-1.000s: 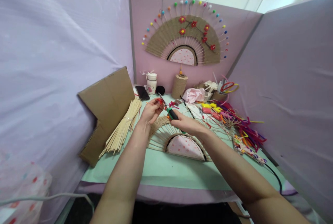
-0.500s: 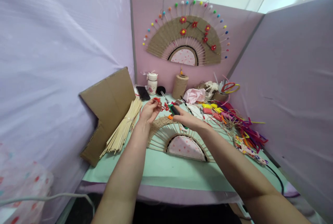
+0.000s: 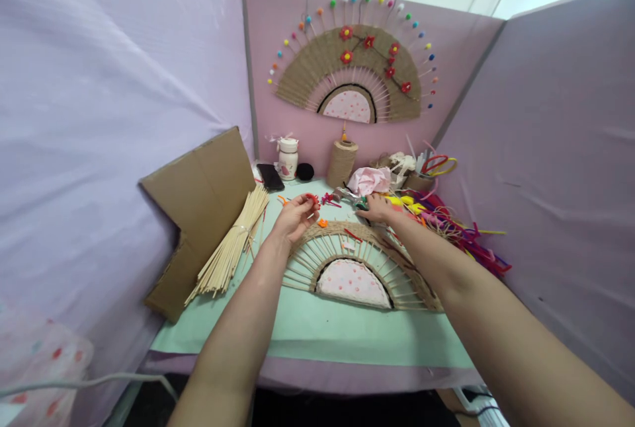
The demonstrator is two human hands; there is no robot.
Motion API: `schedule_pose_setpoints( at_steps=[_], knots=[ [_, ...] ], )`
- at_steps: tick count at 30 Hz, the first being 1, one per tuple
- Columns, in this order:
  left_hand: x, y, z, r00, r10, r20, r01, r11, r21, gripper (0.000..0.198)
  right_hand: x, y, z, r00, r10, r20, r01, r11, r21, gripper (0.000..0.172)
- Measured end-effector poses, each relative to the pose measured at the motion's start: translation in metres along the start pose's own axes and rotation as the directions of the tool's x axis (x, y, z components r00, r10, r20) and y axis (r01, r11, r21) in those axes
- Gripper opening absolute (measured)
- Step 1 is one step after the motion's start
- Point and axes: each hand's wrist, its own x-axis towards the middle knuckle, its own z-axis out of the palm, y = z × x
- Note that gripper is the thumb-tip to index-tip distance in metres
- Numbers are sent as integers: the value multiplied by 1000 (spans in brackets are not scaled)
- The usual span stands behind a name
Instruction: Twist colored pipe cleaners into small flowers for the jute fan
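Observation:
My left hand [image 3: 296,218] pinches a small red pipe-cleaner piece [image 3: 313,199] above the upper left edge of the woven fan [image 3: 342,229]. To the right, my right hand [image 3: 378,209] lies over the green-handled scissors [image 3: 361,203] behind the fan; its fingers are partly spread, and whether they still grip the handles is unclear. More red pieces [image 3: 330,199] rest between the two hands. An orange piece [image 3: 322,223] and a short red strip [image 3: 353,235] lie on the fan, which has a pink dotted half-circle [image 3: 353,281] at its base.
A bundle of sticks [image 3: 233,245] and bent cardboard [image 3: 203,215] stand left. At the back are a phone [image 3: 270,177], a white bottle [image 3: 288,159] and a twine spool [image 3: 342,164]. Colourful pipe cleaners [image 3: 461,232] lie right. A finished fan [image 3: 307,70] hangs behind.
My right hand has moved right and back with the scissors, now low near the pink cloth. My left hand has shifted slightly right, still holding the red piece. The short red strip now shows.

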Motion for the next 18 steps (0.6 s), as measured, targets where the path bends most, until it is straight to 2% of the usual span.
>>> schedule_pose_setpoints(
  at_steps=[3, 6, 7, 9, 10, 12, 15, 18],
  knots=[
    [1, -4, 1, 1000, 6, -18, -5, 999, 54, 21, -2, -2, -2, 1000, -9, -18, 10, 997, 77, 73],
    [2, -10, 4, 998, 52, -32, -48, 994, 96, 25, -19, -22, -17, 977, 19, -213, 48, 952, 302, 59],
    [2, -12, 6, 997, 73, -29, -69, 991, 113, 26, -29, -33, -23, 966, 9, -259, 108, 893, 437, 51],
    [1, -17, 9, 994, 114, -6, -111, 981, 158, 27, -51, -58, -33, 964, -61, -257, 233, 654, 719, 45],
    [1, -19, 10, 991, 133, 7, -132, 974, 184, 26, -63, -70, -37, 963, -82, -256, 260, 524, 811, 43],
    [1, -24, 13, 985, 170, 26, -171, 957, 234, 25, -85, -89, -44, 966, -86, -243, 258, 334, 906, 40],
    [3, -31, 16, 974, 220, 51, -225, 930, 290, 24, -105, -103, -49, 981, -7, -191, 190, 152, 970, 35],
    [5, -37, 16, 963, 255, 89, -270, 895, 355, 21, -110, -103, -53, 989, 34, -144, 142, 52, 988, 31]
  ],
)
